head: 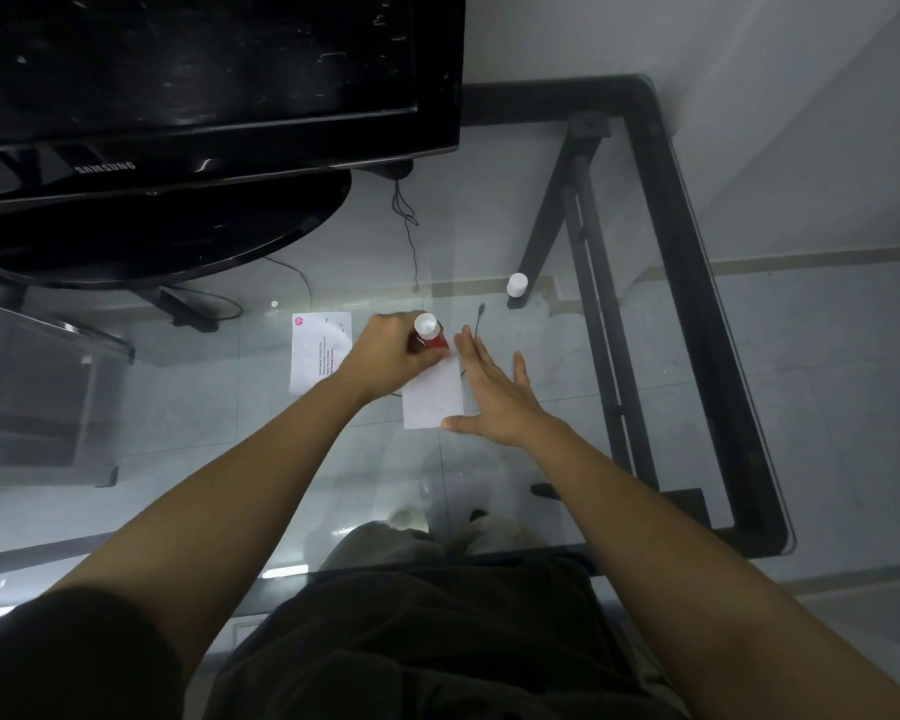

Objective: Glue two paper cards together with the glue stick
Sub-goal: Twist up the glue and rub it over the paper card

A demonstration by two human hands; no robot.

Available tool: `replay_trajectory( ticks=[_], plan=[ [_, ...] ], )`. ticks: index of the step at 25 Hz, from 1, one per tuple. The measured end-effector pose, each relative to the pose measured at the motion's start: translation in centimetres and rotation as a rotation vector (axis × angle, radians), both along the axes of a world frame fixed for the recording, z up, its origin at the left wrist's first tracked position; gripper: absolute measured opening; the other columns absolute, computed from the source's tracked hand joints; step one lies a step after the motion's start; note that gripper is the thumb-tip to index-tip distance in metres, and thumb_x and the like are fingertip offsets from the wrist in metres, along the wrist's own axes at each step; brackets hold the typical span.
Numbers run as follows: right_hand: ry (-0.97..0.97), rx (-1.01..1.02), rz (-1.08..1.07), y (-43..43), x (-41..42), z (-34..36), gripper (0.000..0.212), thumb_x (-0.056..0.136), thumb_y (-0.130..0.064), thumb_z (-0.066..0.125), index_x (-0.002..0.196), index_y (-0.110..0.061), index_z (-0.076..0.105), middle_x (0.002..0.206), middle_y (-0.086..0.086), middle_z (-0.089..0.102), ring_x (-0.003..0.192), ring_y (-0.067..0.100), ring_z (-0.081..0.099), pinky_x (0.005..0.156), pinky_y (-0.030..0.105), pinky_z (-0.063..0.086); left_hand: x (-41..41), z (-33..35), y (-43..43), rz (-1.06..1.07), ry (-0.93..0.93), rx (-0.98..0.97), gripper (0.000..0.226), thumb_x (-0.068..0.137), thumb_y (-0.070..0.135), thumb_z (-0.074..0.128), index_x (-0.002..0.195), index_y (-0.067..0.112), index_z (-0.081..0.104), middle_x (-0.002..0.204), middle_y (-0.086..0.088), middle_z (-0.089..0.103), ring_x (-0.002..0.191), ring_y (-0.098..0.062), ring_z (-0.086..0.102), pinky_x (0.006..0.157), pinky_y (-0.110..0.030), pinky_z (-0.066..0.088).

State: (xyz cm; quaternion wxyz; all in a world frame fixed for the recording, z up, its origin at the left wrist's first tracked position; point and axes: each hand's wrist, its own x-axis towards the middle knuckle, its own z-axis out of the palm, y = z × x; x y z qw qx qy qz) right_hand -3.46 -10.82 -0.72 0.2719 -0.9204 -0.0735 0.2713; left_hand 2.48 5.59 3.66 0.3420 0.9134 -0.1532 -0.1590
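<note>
My left hand point(385, 356) grips a red glue stick point(431, 337) with a white end turned toward me, held against the far end of a plain white card point(432, 400) lying on the glass table. Beside it my right hand point(494, 394) lies flat with fingers spread, its thumb at the near right corner of that card and fingers along its right edge. A second white card point(318, 350), printed with text and a pink logo, lies to the left, partly under my left wrist. A white cap point(517, 284) stands alone further back on the right.
A black monitor point(204, 85) on a round base point(178, 236) fills the back left. The glass table top point(567, 449) has a black frame point(697, 283) along the right and far edges. Thin black cables point(411, 236) trail behind the cards.
</note>
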Motion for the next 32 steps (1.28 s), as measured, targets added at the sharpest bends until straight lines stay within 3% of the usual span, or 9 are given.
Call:
replay_trajectory(
  ticks=[3,6,10,15,17,22,24,28,32],
  plan=[
    [-0.022,-0.019,-0.013,0.0,-0.1,-0.1,0.117,0.077,-0.047,0.067,0.140,-0.020,-0.029,0.158,0.002,-0.013,0.144,0.018,-0.011,0.110,0.050,-0.017,-0.2,0.1,0.2,0.134,-0.010,-0.072,0.021,0.081,0.026,0.069,0.096,0.013,0.067,0.090,-0.003,0.069,0.082,-0.017,0.062,0.071,-0.022,0.046],
    [-0.017,-0.060,-0.030,-0.2,-0.3,-0.4,0.118,0.077,-0.053,0.064,0.139,-0.017,-0.031,0.154,0.002,-0.027,0.140,0.018,-0.024,0.111,0.051,-0.016,-1.1,0.0,0.5,0.000,0.065,-0.013,0.021,0.077,0.030,0.071,0.091,0.014,0.068,0.085,-0.002,0.070,0.076,-0.015,0.062,0.064,-0.018,0.044],
    [0.006,-0.058,-0.037,-0.3,-0.3,-0.4,0.119,0.077,-0.055,0.064,0.137,-0.018,-0.033,0.153,0.002,-0.028,0.140,0.018,-0.027,0.110,0.049,-0.018,-0.9,0.1,-0.1,-0.131,0.085,0.018,0.023,0.077,0.028,0.072,0.091,0.011,0.068,0.087,-0.006,0.072,0.079,-0.020,0.064,0.070,-0.023,0.048],
    [0.004,-0.069,-0.042,-0.1,-0.3,-0.3,0.119,0.076,-0.055,0.064,0.139,-0.017,-0.031,0.154,0.004,-0.026,0.140,0.020,-0.025,0.111,0.050,-0.016,0.9,0.8,-0.5,0.060,-0.057,-0.046,0.022,0.081,0.023,0.069,0.098,0.009,0.068,0.097,-0.006,0.071,0.086,-0.021,0.064,0.077,-0.025,0.047],
    [0.002,-0.069,-0.046,-0.1,-0.3,-0.2,0.119,0.077,-0.055,0.064,0.139,-0.017,-0.030,0.154,0.004,-0.026,0.141,0.020,-0.024,0.111,0.049,-0.016,0.5,1.0,-0.1,0.107,-0.008,-0.108,0.021,0.079,0.025,0.071,0.097,0.013,0.068,0.094,-0.002,0.070,0.084,-0.016,0.063,0.076,-0.025,0.049],
    [-0.001,-0.075,-0.020,-0.3,-0.5,-0.1,0.116,0.078,-0.055,0.062,0.139,-0.016,-0.029,0.154,0.003,-0.027,0.140,0.019,-0.025,0.113,0.050,-0.015,-1.7,0.6,1.9,-0.094,0.161,-0.047,0.018,0.073,0.026,0.075,0.089,0.020,0.071,0.089,0.001,0.073,0.079,-0.008,0.064,0.070,-0.018,0.047],
    [-0.005,-0.085,-0.018,-0.3,-0.5,-0.1,0.115,0.079,-0.056,0.061,0.139,-0.015,-0.029,0.154,0.003,-0.028,0.140,0.019,-0.025,0.113,0.051,-0.014,-2.1,0.3,1.9,-0.173,0.166,-0.001,0.018,0.073,0.025,0.075,0.090,0.018,0.071,0.091,0.000,0.073,0.080,-0.009,0.064,0.072,-0.019,0.049],
    [0.001,-0.087,-0.014,-0.3,-0.4,0.0,0.115,0.079,-0.056,0.061,0.140,-0.015,-0.028,0.154,0.003,-0.028,0.140,0.019,-0.026,0.113,0.051,-0.014,-2.0,0.5,2.0,-0.229,0.100,0.043,0.018,0.074,0.023,0.074,0.090,0.014,0.071,0.092,-0.003,0.073,0.085,-0.018,0.065,0.079,-0.032,0.052],
    [-0.006,-0.086,-0.011,-0.4,-0.4,-0.1,0.115,0.079,-0.056,0.060,0.140,-0.015,-0.028,0.153,0.002,-0.028,0.140,0.019,-0.026,0.111,0.049,-0.016,-2.2,0.6,2.1,-0.238,0.084,0.001,0.017,0.074,0.022,0.074,0.090,0.015,0.071,0.092,-0.001,0.073,0.084,-0.015,0.066,0.078,-0.030,0.053]
  ],
)
